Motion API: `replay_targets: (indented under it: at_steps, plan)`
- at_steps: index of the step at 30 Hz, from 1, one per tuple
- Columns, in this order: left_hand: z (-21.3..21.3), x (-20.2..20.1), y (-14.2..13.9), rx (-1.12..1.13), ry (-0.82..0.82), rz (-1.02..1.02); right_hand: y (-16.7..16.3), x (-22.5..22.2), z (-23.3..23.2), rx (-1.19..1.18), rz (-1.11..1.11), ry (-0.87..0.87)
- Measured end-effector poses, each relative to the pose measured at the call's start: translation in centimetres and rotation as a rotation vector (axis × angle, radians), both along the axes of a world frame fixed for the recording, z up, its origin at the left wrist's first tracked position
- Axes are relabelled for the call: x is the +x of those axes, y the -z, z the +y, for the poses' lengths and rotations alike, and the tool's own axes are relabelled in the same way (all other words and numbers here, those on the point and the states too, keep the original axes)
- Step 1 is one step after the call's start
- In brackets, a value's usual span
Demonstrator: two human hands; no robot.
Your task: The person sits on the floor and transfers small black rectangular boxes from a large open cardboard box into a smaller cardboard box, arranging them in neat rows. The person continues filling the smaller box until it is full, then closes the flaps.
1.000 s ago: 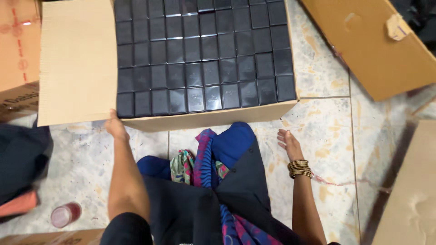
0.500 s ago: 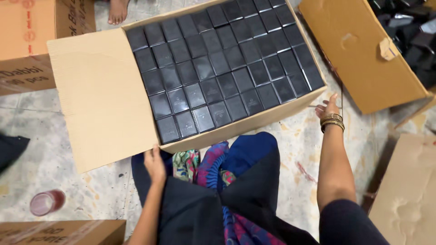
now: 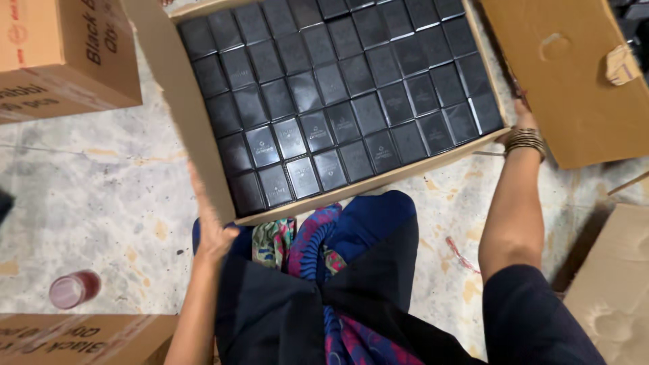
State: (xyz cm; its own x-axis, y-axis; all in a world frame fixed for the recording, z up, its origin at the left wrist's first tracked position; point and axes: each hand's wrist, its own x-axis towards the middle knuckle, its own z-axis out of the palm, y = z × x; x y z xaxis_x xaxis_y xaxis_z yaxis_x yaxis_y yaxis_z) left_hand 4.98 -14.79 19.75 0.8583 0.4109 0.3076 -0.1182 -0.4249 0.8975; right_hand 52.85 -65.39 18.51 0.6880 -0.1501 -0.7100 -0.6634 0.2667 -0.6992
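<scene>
A large open cardboard carton (image 3: 203,145) lies on the speckled stone floor (image 3: 101,196), directly ahead of the person, and is filled with small black boxes (image 3: 338,88) packed in tight rows. Its long axis runs from lower left to upper right, slightly tilted in the view. The left hand (image 3: 211,226) is laid flat, fingers extended and together, against the carton's near left corner. The right hand (image 3: 522,115) is set at the carton's right edge above a stack of bangles (image 3: 525,140); whether its fingers are closed on the wall cannot be told. Both hands are equally near, one on each side.

A brown carton with black and red print (image 3: 61,54) stands at upper left; a similar one (image 3: 74,338) lies at lower left. A plain brown flap bearing a tape scrap (image 3: 574,74) is seen at upper right. A small red-capped jar (image 3: 73,289) stands left of the left arm.
</scene>
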Motion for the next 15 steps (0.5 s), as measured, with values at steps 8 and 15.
replay_targets:
  at_steps: [8, 15]
  plan:
    - [-6.8, 13.4, -0.9, 0.761, 0.317, 0.578, -1.1, -1.4, 1.0, -0.013, 0.090, -0.152]
    - [-6.6, 18.4, 1.8, 0.860, 0.211, 0.474, 0.9, -0.4, -0.6, -0.088, 0.361, -0.064]
